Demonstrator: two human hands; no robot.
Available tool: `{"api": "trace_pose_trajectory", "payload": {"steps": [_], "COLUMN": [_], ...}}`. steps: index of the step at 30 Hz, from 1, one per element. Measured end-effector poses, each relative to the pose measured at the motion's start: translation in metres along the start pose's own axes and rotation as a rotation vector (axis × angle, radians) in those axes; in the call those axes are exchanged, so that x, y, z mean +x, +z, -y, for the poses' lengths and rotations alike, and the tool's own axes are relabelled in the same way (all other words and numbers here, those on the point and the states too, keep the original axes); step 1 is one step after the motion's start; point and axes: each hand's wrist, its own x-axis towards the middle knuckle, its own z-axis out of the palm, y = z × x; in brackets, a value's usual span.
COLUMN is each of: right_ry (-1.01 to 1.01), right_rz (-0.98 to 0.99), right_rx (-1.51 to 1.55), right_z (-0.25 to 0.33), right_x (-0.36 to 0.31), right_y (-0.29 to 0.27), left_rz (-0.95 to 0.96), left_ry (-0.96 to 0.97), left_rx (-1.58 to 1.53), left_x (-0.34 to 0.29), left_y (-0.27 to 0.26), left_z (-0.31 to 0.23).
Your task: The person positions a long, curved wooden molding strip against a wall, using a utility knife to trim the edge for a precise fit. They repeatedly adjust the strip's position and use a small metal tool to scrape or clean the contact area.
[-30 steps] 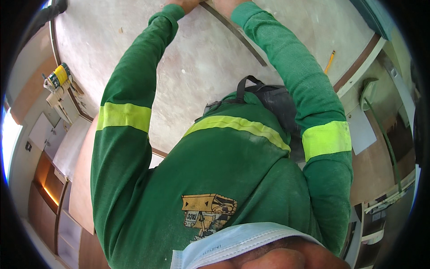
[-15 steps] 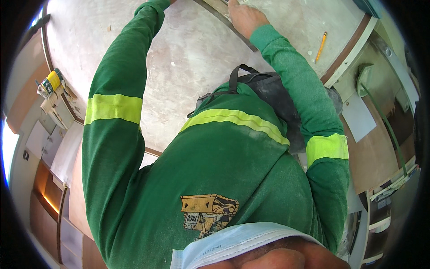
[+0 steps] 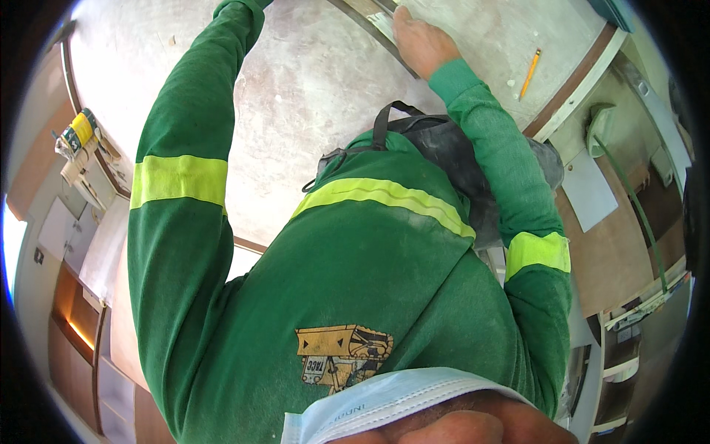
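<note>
My right hand (image 3: pixel 423 41) lies at the top of the view, fingers closed and pressed at the end of a narrow, pale and metallic-looking piece (image 3: pixel 382 25). What exactly its fingers hold is hidden. Just beside it runs a long dark-edged strip (image 3: pixel 377 41) across a large pale, dusty board (image 3: pixel 296 96). My left arm (image 3: pixel 196 111) reaches up past the upper edge, and only the cuff and a sliver of skin show there; the hand itself is cut off. A yellow pencil (image 3: pixel 529 74) rests on the board to the right of my right hand.
A black bag (image 3: pixel 444 148) with a strap loop hangs at my waist against the board. Left of the board sits a yellow-and-dark package (image 3: pixel 79 129) with pale items. On the right are a white sheet (image 3: pixel 592 194), a green cord (image 3: pixel 636 196) and shelving (image 3: pixel 621 370).
My right hand has shifted slightly right and down. My left arm has moved a little left and farther up past the edge. The pencil still lies on the board.
</note>
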Motion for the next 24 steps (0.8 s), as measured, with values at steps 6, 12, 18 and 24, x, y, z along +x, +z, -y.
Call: {"api": "trace_pose_trajectory", "payload": {"steps": [6, 12, 18, 24], "right_ry": [-0.019, 0.042, 0.048, 0.119], "right_rz": [-0.002, 0.093, 0.065, 0.122], "right_rx": [-0.013, -0.043, -0.087, -0.078], "right_z": [-0.019, -0.016, -0.027, -0.044], "right_x": [-0.013, -0.031, -0.047, -0.091], "right_y": [0.011, 0.000, 0.005, 0.007], "left_rz": [0.001, 0.020, -0.026, -0.067], "left_ry": [0.016, 0.003, 0.043, 0.074], "left_rx": [0.011, 0.039, -0.004, -0.020], "left_x": [-0.003, -0.003, 0.006, 0.008], "left_y": [0.001, 0.001, 0.008, 0.020], "left_z": [-0.005, 0.000, 0.001, 0.021]}}
